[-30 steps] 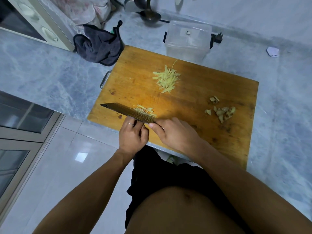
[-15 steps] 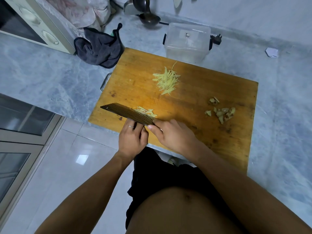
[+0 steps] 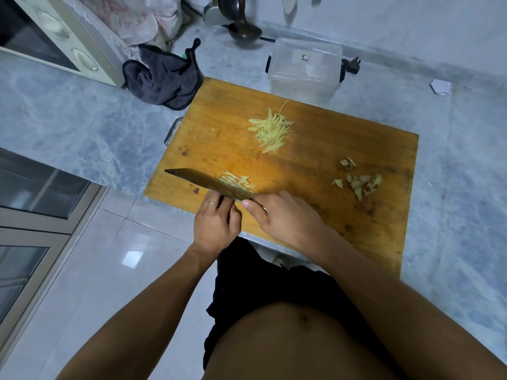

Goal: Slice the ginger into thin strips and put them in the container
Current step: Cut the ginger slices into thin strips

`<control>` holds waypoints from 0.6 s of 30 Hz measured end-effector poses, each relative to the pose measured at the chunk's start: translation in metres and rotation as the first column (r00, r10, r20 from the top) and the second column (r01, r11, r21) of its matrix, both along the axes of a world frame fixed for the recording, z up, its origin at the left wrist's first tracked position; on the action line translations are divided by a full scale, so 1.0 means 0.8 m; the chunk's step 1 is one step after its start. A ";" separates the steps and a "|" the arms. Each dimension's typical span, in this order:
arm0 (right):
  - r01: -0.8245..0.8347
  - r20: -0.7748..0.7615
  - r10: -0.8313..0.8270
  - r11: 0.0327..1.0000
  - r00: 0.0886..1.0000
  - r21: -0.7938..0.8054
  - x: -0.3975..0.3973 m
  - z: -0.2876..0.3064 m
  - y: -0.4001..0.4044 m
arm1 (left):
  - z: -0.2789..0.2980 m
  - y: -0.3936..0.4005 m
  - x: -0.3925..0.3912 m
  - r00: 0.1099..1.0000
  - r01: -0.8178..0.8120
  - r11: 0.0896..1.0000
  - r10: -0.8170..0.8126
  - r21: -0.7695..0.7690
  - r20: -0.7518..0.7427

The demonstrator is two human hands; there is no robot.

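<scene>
Ginger strips: near edge of cutting board, beside cleaver; light, limp, damp, best gathered by scooping. Right hand holds cleaver; left hand curled behind blade, apparently steadying uncut ginger. Container past far edge.

Single head cam, wide-angle, looking steeply down and forward over the person's torso at the board on the counter; close range, edges bowed.
</scene>
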State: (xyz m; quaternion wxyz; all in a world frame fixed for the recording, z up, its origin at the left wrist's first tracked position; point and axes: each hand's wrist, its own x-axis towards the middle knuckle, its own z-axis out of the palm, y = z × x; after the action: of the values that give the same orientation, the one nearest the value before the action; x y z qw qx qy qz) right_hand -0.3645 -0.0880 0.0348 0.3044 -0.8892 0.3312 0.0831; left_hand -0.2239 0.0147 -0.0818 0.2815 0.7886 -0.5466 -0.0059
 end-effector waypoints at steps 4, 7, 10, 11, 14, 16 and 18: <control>0.001 0.026 0.000 1.000 1.000 -0.011 -0.003 -0.004 0.001 | -0.007 -0.003 0.000 1.000 -0.020 1.000 0.020 -0.018 -0.009; -0.001 0.036 0.002 1.000 0.999 -0.009 -0.003 -0.009 0.002 | -0.010 -0.003 0.001 1.000 -0.019 0.999 0.019 -0.035 -0.012; 0.009 0.017 -0.010 1.000 1.000 0.009 0.007 -0.014 0.002 | -0.006 -0.003 -0.002 1.000 -0.021 0.998 0.021 -0.059 -0.007; 0.010 0.014 -0.010 1.000 1.000 0.003 0.011 -0.016 0.002 | -0.004 -0.003 -0.003 1.000 -0.021 0.997 0.022 -0.068 0.000; 0.012 0.012 -0.012 1.000 1.000 -0.023 0.019 -0.021 0.003 | -0.002 -0.002 -0.001 1.000 -0.017 0.997 0.017 -0.070 -0.008; 0.013 0.004 -0.013 1.000 1.000 -0.017 0.018 -0.022 0.002 | -0.003 -0.001 0.000 1.000 -0.013 0.998 0.013 -0.054 -0.009; 0.018 0.008 -0.018 1.000 1.000 -0.016 0.016 -0.020 0.001 | -0.003 0.000 -0.001 1.000 -0.001 0.999 0.000 -0.037 -0.014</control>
State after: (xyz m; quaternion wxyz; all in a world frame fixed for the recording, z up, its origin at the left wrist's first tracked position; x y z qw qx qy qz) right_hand -0.3516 -0.0871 0.0187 0.2993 -0.8889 0.3386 0.0745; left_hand -0.2245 0.0148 -0.0842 0.2997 0.7834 -0.5444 -0.0013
